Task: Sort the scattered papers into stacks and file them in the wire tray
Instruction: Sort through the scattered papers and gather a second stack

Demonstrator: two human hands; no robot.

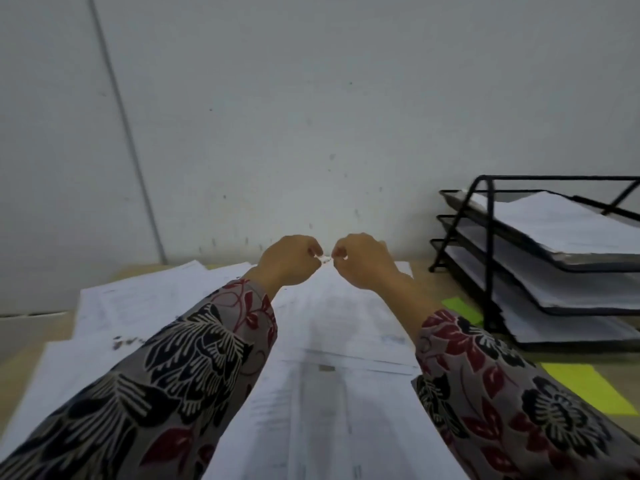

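A grey wall (311,98) stands behind the table (20,362). White papers (329,341) lie all over the table. The black wire tray (488,237) stands on the right, with papers on all three shelves. Green notes (585,386) lie near it. The left hand (287,261) and the right hand (363,261) both pinch one tiny white thing (325,259) above the papers. It is too blurry to name.

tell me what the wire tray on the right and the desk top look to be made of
Wire tray: looks like metal, with a frame of thin bent rods and fine mesh shelves, coated matte black.
Desk top: pale tan, smooth and flat, probably wood-look laminate, though the blur hides any grain.
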